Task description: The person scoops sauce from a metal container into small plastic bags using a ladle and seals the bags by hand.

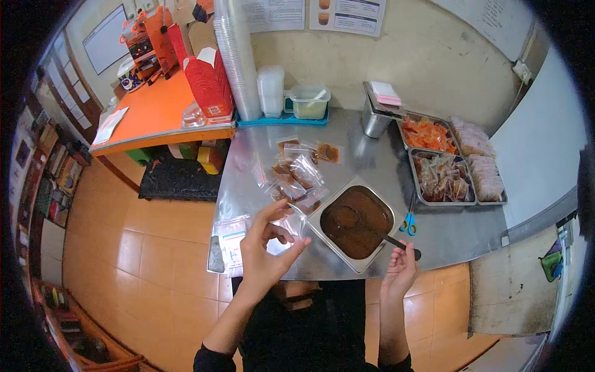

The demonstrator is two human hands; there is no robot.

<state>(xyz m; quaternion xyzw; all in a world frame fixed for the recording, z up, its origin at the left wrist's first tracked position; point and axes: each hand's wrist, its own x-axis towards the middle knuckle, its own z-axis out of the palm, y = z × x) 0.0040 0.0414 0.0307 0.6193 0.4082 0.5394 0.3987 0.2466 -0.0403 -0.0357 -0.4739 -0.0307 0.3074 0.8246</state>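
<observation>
My left hand (263,248) is at the table's front edge, its thumb and fingers curved around a clear plastic bag (294,225). The bag looks empty, and the fingers partly cover it. Beside it, a square metal container (316,224) holds dark brown sauce (372,214). A ladle (385,237) rests with its bowl in the sauce, and my right hand (400,270) pinches the black handle near its end. Behind my left hand, several small zip bags with brown filling (300,173) lie in a loose pile.
Blue-handled scissors (408,224) lie right of the sauce container. Metal trays hold orange shreds (427,135), brown packets (441,177) and pale packets (485,177). Stacked cups (238,68) and tubs (310,102) line the back. A pack of bags (232,245) lies front left.
</observation>
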